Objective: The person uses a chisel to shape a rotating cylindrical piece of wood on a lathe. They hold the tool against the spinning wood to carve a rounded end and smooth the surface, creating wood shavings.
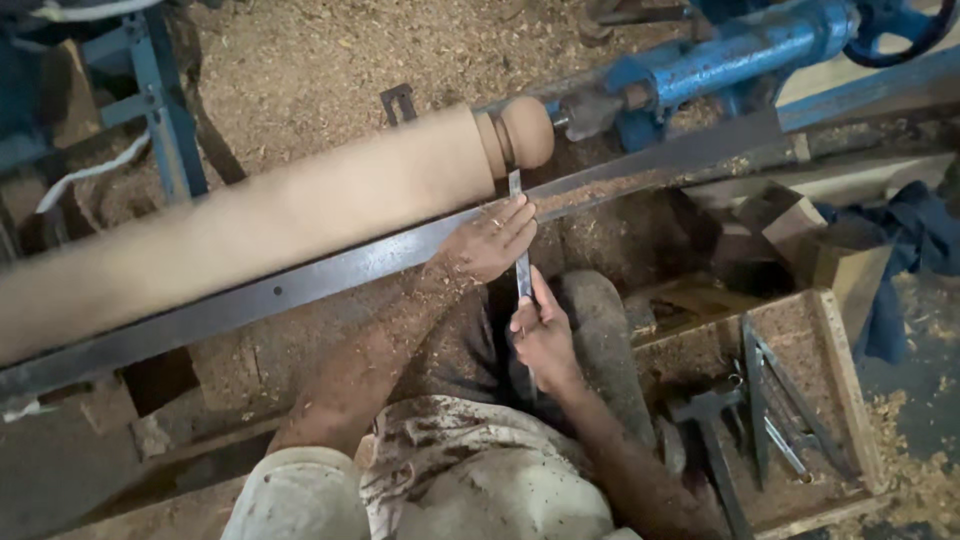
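Note:
A long pale wooden cylinder (260, 215) is mounted on a lathe and looks blurred from spinning; its right end carries a groove and a rounded knob (525, 132). A flat metal chisel (519, 240) rests on the long steel tool rest (300, 285), its tip at the groove. My left hand (492, 240) presses down on the blade at the rest. Lower down, my right hand (543, 335) grips the chisel's lower end. Wood dust covers both forearms.
The blue tailstock (720, 65) with a handwheel (905, 25) holds the knob end. At lower right, a wooden tray (845, 390) contains a hammer (712, 440) and metal calipers (775, 400). Sawdust (320, 60) covers the floor beyond; a dark blue cloth (915, 250) lies at right.

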